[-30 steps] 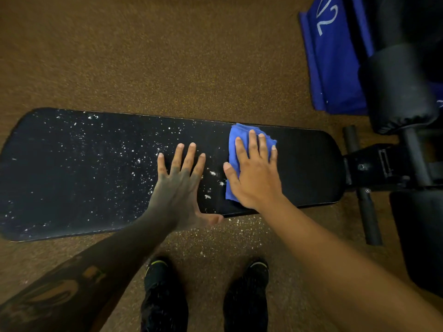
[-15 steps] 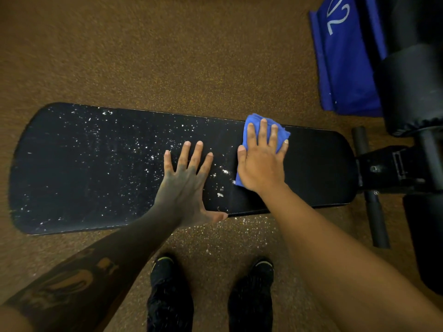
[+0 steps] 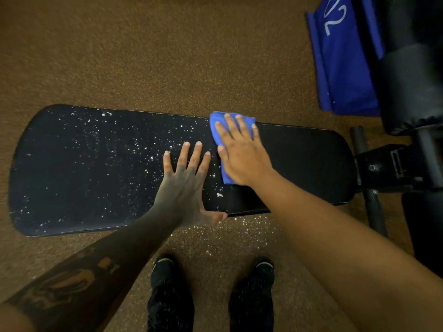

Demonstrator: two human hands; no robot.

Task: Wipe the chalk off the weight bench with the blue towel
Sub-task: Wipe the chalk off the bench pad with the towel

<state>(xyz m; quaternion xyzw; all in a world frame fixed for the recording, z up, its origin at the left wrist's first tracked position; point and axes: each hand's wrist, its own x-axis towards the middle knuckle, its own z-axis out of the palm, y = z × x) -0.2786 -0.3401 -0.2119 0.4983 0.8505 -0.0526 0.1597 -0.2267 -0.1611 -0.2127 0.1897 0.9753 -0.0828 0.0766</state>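
The black weight bench pad [image 3: 306, 164] lies across the view. White chalk specks [image 3: 115, 149] cover its left and middle parts, while its right end looks clean. My right hand [image 3: 242, 154] presses flat on the folded blue towel [image 3: 217, 121] at the pad's far edge, right of centre. My left hand [image 3: 184, 180] rests flat on the pad just left of the towel, fingers spread, thumb over the near edge, holding nothing.
Chalk crumbs [image 3: 230, 226] lie on the brown speckled floor below the near edge. My two black shoes [image 3: 211, 293] stand in front of the bench. The black bench frame with padded rollers [image 3: 407, 92] and a blue mat [image 3: 342, 68] are at the right.
My right hand has slid the towel away from me to the pad's far edge. The left hand stays planted in the same spot.
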